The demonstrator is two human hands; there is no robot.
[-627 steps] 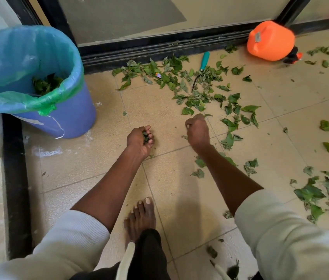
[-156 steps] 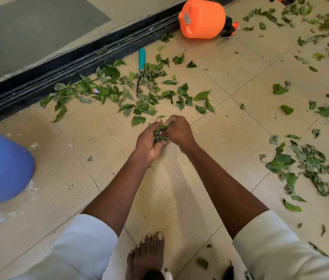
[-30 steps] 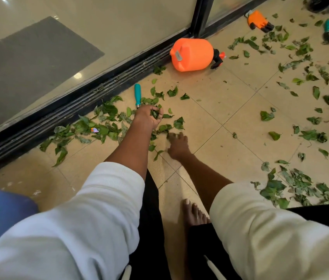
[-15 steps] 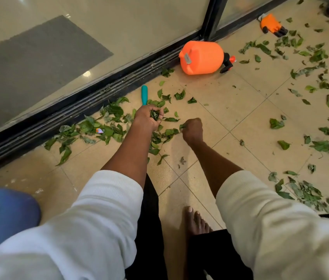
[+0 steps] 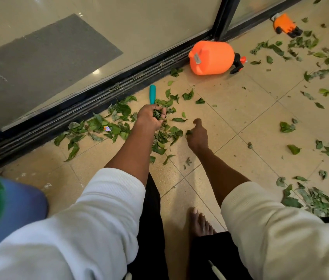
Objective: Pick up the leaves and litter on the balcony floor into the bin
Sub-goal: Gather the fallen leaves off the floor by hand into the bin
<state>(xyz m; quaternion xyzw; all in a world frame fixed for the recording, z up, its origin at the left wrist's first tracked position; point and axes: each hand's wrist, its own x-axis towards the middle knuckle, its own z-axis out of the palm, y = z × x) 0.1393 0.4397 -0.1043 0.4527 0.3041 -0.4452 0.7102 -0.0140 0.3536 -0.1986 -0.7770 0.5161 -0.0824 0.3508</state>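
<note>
Green leaves (image 5: 117, 126) lie scattered over the beige tiles along the black door track, with a small shiny wrapper (image 5: 107, 128) among them. My left hand (image 5: 151, 117) is curled around a bunch of leaves, held just above that pile. My right hand (image 5: 197, 134) is low on the floor to its right, fingertips pinching a leaf at the pile's edge. The blue bin (image 5: 8, 211) with its green liner shows only partly at the lower left edge.
A teal tool handle (image 5: 152, 94) lies by the track. An orange sprayer jug (image 5: 212, 57) lies on its side further right, and a small orange tool (image 5: 284, 25) sits far right. More leaves (image 5: 313, 197) cover the right side. My bare foot (image 5: 199, 223) stands below.
My right hand has slid right and opened slightly onto a leaf on the tile. My left hand keeps its bunch of leaves in about the same spot.
</note>
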